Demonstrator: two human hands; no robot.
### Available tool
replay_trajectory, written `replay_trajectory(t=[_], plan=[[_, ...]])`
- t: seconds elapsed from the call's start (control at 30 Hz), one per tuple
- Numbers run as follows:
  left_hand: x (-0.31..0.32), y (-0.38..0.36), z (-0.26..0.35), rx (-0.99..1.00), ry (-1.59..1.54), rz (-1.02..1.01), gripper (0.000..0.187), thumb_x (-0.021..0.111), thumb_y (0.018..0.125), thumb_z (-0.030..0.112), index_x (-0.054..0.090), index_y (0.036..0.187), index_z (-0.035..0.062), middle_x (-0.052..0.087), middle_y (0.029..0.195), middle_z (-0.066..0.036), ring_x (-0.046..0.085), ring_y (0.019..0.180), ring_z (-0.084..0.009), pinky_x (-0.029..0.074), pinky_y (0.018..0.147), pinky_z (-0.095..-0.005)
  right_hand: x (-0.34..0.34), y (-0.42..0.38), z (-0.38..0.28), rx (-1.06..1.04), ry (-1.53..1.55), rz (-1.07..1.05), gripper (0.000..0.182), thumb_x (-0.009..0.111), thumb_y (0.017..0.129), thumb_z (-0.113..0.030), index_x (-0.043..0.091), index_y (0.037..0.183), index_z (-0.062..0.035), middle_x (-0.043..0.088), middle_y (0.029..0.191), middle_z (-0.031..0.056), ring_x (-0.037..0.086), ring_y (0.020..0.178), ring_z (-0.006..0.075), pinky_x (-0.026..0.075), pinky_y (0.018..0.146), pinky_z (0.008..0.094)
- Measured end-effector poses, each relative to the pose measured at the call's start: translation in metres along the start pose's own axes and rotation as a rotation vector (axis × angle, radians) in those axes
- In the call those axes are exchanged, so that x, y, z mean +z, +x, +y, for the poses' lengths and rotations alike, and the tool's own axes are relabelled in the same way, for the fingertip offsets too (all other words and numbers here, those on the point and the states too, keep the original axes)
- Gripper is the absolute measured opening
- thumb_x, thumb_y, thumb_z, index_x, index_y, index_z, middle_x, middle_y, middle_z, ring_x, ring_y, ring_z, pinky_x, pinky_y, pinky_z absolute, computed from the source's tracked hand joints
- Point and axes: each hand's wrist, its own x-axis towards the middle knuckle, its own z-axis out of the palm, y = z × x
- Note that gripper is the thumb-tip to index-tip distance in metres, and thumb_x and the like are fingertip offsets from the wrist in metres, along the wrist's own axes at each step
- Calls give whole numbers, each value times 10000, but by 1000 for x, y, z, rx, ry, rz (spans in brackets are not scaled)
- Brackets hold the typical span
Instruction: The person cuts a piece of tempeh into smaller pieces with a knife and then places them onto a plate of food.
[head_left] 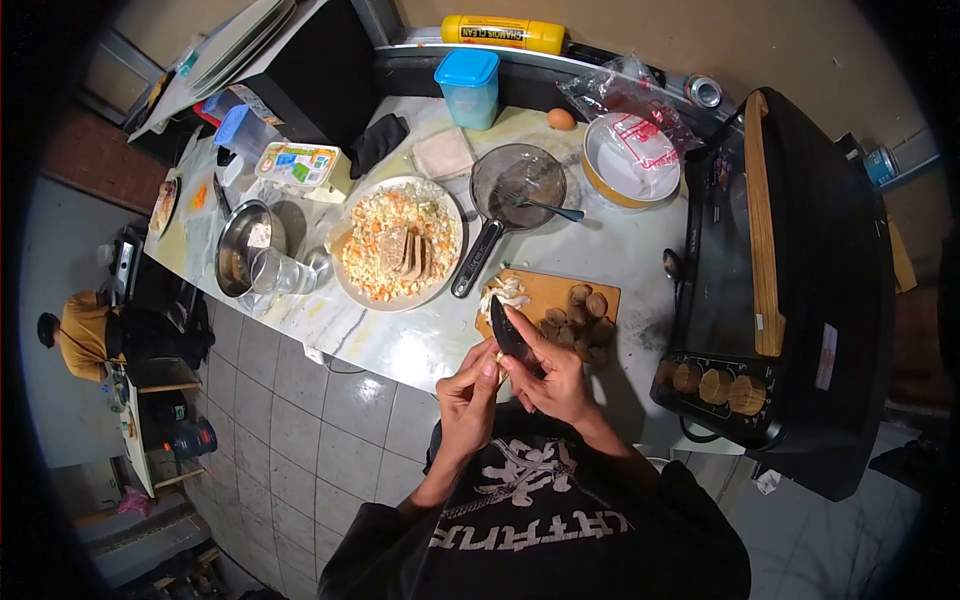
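My right hand [552, 378] is closed around a knife [508, 335] with a dark blade, which points up and away from me. My left hand [468, 394] pinches a small pale piece [499, 357] right beside the blade; its kind is too small to make out. Just beyond both hands lies a wooden cutting board [540, 284]. Several round brown pieces that look like mushrooms [580, 322] are heaped on its right side, and pale thin strips [505, 291] sit at its left.
A plate [452, 200] of diced vegetables with brown slices stands left of a pan [518, 180] holding a fork. Behind are a blue-lidded container [468, 90], an egg [561, 119] and a bowl [610, 150]. A black oven [790, 260] borders the right. Another person [90, 335] stands far left.
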Motion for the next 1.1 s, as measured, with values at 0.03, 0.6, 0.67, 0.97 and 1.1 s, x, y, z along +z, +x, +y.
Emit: replay_trajectory(t=[0.03, 0.6, 0.67, 0.97, 1.1], plan=[[-1, 0, 0, -12, -25, -17, 246, 524, 953, 79, 619, 1134, -57, 519, 1266, -184, 529, 1109, -200, 423, 940, -303, -1, 0, 1, -8, -3, -19, 541, 579, 888, 5, 412, 1397, -73, 570, 680, -20, 432, 465, 12, 369, 398, 193], [-2, 1, 11, 90, 317, -5, 208, 570, 932, 99, 670, 1040, -48, 587, 1158, -153, 572, 976, -156, 472, 792, -261, -16, 8, 6, 75, 127, -178, 560, 528, 913, 10, 331, 1433, -60, 589, 732, 4, 481, 481, 22, 391, 421, 172], [-1, 1, 11, 145, 380, 17, 199, 582, 922, 94, 678, 1039, -37, 591, 1151, -155, 586, 958, -161, 477, 795, -264, -16, 9, 5, 69, 151, -180, 556, 525, 915, 9, 326, 1432, -46, 605, 773, 10, 496, 500, 22, 402, 438, 166], [-10, 6, 11, 138, 418, 101, 214, 559, 934, 89, 663, 1067, -43, 584, 1165, -145, 598, 989, -186, 482, 829, -260, -19, 13, -1, 150, 290, -205, 562, 531, 910, 17, 320, 1429, -29, 609, 770, 10, 508, 513, 21, 406, 448, 160], [-16, 11, 6, -54, -40, 145, 328, 486, 979, 173, 588, 1126, -102, 592, 1135, -164, 634, 957, -216, 531, 830, -288, -14, 17, -2, 180, 226, -154, 563, 531, 920, -4, 314, 1437, -56, 559, 650, 4, 479, 448, 29, 384, 399, 183]])
